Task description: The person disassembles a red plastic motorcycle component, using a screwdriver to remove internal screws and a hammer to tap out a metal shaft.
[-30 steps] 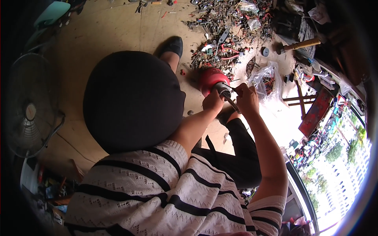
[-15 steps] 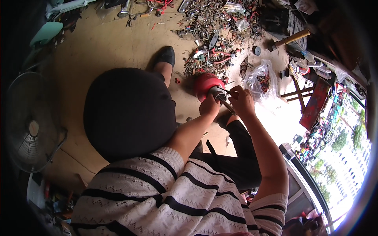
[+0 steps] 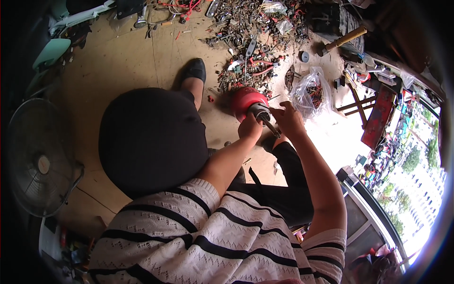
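On my feed, L hand (image 3: pixel 250 128) grips the grey collar (image 3: pixel 258 110) of the red rounded part (image 3: pixel 245 99), just beside the parts pile (image 3: pixel 246 34), R hand (image 3: pixel 290 120) curled nearby (hold: can't tell); I judge step = collar work, next move req. steady L grip.

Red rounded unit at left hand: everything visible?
The red unit has a rounded, shiny shell, material unclear, and a grey, metal-looking cylindrical neck. It is tilted, neck toward the person and rightward, just this side of scattered small parts. The left hand grips the neck; a bar sticks out there, attachment unclear. The right hand is close; contact can't be told.
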The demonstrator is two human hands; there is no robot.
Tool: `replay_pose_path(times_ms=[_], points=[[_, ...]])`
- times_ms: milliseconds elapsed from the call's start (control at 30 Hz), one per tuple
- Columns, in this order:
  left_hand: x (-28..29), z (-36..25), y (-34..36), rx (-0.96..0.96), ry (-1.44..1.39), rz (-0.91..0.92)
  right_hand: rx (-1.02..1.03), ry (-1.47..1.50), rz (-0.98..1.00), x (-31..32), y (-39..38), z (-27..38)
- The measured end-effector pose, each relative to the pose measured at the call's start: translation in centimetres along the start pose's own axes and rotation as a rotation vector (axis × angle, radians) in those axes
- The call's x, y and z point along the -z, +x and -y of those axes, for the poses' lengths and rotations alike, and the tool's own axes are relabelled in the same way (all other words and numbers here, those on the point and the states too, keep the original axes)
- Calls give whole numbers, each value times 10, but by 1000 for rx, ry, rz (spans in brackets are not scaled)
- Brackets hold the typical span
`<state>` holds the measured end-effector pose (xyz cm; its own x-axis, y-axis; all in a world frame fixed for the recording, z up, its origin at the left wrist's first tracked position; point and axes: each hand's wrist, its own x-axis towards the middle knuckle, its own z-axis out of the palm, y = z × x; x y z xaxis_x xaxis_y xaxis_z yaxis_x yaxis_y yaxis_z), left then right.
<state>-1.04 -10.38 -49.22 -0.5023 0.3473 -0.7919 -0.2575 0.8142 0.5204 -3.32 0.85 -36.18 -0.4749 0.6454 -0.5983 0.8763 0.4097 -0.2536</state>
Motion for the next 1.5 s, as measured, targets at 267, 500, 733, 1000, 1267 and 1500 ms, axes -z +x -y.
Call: replay_pose_path(times_ms=[267,500,733,1000,1267,1500], points=[[-3,4,-2,-12,10,12,160,-362,-54,-5,-12,1],[-4,16,-3,-132,73,-23,-14,-47,51,1,-16,-19],[-1,23,-10,-254,111,-7,-101,-29,74,0,-43,-72],[-14,25,-15,-218,259,-61,-511,483,57,-116,-39,-200],[3,31,-9,-301,183,-19,-354,175,-257,-192,-26,-170],[19,21,13,-186,25,-222,117,479,-472,-165,-31,-93]])
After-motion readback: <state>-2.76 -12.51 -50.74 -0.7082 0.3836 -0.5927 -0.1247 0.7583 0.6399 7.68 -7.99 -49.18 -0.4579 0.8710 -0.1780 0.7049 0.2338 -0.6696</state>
